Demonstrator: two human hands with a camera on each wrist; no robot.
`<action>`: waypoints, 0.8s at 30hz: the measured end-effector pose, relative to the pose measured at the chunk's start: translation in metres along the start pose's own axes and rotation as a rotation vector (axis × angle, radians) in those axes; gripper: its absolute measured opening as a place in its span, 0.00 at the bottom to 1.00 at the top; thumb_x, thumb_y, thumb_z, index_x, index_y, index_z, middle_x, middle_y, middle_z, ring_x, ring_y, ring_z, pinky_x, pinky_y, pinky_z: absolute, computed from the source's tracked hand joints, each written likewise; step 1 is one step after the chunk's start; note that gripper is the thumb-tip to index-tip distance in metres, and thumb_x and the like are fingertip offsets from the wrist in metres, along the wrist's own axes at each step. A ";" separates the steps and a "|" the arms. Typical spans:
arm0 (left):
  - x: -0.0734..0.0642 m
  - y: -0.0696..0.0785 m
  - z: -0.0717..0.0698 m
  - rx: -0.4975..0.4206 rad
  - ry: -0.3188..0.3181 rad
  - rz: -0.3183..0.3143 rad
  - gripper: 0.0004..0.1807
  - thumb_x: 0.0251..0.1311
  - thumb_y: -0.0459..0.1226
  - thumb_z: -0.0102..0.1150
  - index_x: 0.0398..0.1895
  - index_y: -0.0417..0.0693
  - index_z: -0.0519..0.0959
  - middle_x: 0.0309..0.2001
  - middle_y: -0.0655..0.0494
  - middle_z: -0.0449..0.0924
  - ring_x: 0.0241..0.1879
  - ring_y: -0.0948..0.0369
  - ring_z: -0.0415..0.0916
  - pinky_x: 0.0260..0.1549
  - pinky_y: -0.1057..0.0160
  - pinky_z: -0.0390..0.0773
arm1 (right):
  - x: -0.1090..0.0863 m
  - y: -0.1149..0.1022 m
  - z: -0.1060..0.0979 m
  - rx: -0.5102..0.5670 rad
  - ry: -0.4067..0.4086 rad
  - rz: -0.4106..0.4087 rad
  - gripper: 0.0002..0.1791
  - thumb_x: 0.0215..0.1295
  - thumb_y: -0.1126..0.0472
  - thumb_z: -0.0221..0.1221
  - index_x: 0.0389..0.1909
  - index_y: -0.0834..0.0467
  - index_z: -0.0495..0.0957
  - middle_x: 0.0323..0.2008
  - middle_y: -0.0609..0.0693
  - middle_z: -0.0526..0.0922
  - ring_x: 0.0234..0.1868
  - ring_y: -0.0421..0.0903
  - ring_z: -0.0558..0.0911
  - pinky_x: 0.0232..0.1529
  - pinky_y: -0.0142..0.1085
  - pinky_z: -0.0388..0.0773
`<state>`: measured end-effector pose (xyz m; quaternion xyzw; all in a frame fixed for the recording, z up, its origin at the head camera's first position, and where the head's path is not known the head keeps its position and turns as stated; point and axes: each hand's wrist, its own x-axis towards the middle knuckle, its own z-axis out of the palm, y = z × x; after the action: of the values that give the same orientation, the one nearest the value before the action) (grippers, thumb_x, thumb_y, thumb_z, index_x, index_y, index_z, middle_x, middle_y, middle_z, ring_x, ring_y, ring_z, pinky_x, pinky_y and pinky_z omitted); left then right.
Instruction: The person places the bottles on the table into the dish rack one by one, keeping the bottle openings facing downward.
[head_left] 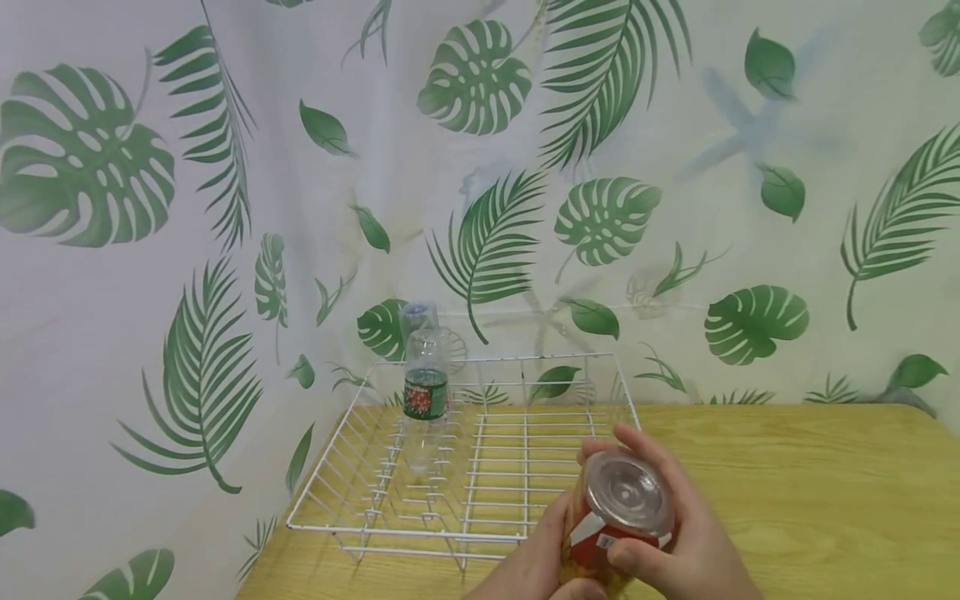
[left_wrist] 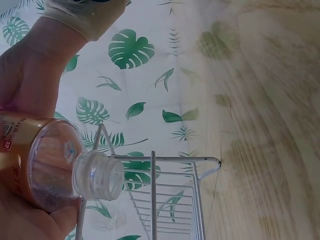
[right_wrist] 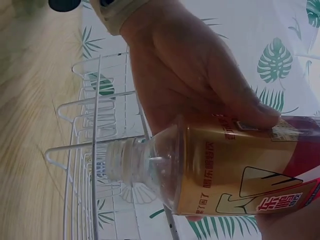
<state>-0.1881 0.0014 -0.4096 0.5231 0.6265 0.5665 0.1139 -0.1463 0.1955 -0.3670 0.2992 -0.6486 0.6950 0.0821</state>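
Observation:
A plastic drink bottle (head_left: 628, 493) with a red and gold label is held by both hands in front of the rack, its clear base toward the head camera. My left hand (head_left: 551, 533) grips its left side. My right hand (head_left: 697, 533) wraps the right side, thumb on the label. In the left wrist view the bottle's threaded neck (left_wrist: 100, 176) has no cap. The right wrist view shows the gold label (right_wrist: 225, 170) with the thumb of my right hand (right_wrist: 195, 70) over it. No liquid shows through its clear shoulder.
A white wire rack (head_left: 480, 533) stands on the wooden table (head_left: 825, 492), close beyond the hands. One clear bottle with a green and red label (head_left: 425, 394) stands upright in its left part. Behind hangs a leaf-patterned cloth (head_left: 480, 167).

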 end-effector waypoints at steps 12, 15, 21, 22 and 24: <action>-0.003 0.002 -0.002 0.346 0.032 -0.193 0.35 0.66 0.49 0.51 0.69 0.65 0.44 0.56 0.64 0.69 0.49 0.70 0.71 0.51 0.68 0.71 | -0.003 -0.001 0.001 -0.137 0.095 0.134 0.36 0.56 0.73 0.62 0.64 0.57 0.59 0.55 0.52 0.75 0.50 0.45 0.76 0.42 0.39 0.80; -0.001 0.006 -0.006 0.319 0.035 -0.255 0.35 0.63 0.52 0.54 0.68 0.70 0.49 0.55 0.67 0.70 0.50 0.70 0.70 0.51 0.66 0.71 | -0.003 -0.001 -0.002 -0.137 0.054 0.085 0.36 0.56 0.75 0.61 0.64 0.58 0.58 0.57 0.54 0.74 0.51 0.46 0.76 0.42 0.40 0.80; -0.002 0.014 -0.025 0.525 0.027 -0.266 0.39 0.62 0.58 0.50 0.72 0.71 0.44 0.67 0.68 0.57 0.64 0.64 0.59 0.56 0.54 0.69 | -0.002 -0.003 -0.007 -0.126 0.038 0.060 0.37 0.55 0.77 0.60 0.65 0.58 0.57 0.56 0.53 0.74 0.49 0.47 0.77 0.40 0.42 0.80; -0.004 0.016 -0.029 0.559 0.044 -0.276 0.39 0.62 0.59 0.49 0.72 0.71 0.42 0.68 0.69 0.54 0.65 0.64 0.57 0.56 0.52 0.69 | -0.002 -0.003 -0.007 -0.133 0.041 0.062 0.37 0.56 0.76 0.60 0.65 0.58 0.57 0.55 0.53 0.74 0.48 0.47 0.78 0.40 0.42 0.80; -0.010 0.020 -0.041 0.603 0.103 -0.314 0.38 0.63 0.59 0.47 0.72 0.73 0.42 0.69 0.71 0.52 0.66 0.64 0.55 0.58 0.48 0.66 | -0.002 -0.003 -0.008 -0.135 0.051 0.077 0.37 0.56 0.76 0.60 0.65 0.57 0.58 0.55 0.52 0.74 0.48 0.47 0.78 0.40 0.42 0.80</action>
<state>-0.2031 -0.0349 -0.3836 0.4011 0.8435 0.3571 0.0083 -0.1455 0.2038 -0.3654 0.2500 -0.7027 0.6597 0.0918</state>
